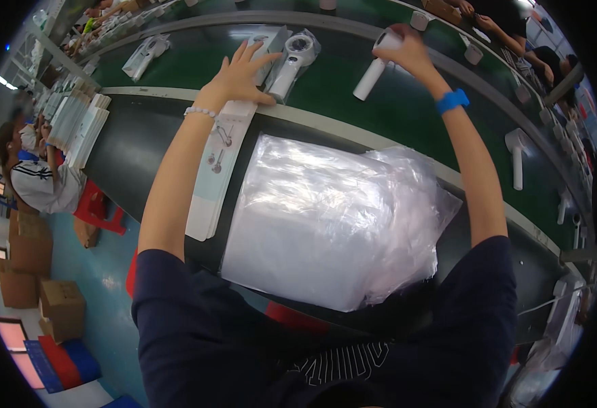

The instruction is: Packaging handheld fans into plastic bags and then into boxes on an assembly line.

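Observation:
My left hand (237, 78) is open, its fingers spread over the near edge of the green conveyor belt (336, 88). Its thumb and fingertips are beside a white shower head (287, 76) in a clear bag, lying with its round face up. Whether they touch the bag I cannot tell. My right hand (412, 54) grips another white shower head (370, 80) by its head end; the handle slants down to the left over the belt. In front of me lies a thick stack of clear plastic bags (305, 217). Flat printed boxes (211, 180) lie left of it, below my left wrist.
Another bagged shower head (147, 54) lies farther left on the belt, and an unbagged shower head (517, 160) lies at the right. Stacked flat boxes (88, 129) stand at the left table end, near a seated co-worker (40, 170). Cardboard cartons (60, 302) sit on the floor.

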The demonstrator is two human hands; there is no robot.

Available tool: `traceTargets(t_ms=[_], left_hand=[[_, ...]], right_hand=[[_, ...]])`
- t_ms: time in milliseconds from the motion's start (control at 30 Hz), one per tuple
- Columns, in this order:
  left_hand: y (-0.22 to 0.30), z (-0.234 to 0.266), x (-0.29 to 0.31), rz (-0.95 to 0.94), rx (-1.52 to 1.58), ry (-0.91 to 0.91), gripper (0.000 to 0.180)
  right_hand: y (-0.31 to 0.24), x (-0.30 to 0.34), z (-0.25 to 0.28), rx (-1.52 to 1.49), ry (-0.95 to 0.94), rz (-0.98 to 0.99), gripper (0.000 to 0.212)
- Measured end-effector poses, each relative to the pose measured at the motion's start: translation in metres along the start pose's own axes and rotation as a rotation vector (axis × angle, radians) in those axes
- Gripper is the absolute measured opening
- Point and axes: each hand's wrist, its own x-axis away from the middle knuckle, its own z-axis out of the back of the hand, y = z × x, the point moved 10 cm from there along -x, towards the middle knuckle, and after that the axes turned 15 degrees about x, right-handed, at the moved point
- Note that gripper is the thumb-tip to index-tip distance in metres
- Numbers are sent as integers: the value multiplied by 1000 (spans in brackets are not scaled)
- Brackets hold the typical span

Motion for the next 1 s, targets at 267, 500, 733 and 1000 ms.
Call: traceTargets(t_ms=[267,500,733,1000], left_hand=[[11,-7,4,-163,-429,180,80],[226,-9,43,-487,-342,201,72],[427,-65,282,-1278,96,-203,21],[381,-117,235,-724,41,-256,45]], right_hand=[[3,116,162,-340,54,-224,48],[108,198,264,-603,281,-420,38],[40,214,250,-651,215,-408,37],[-19,214,253,-481,33,-288,46]])
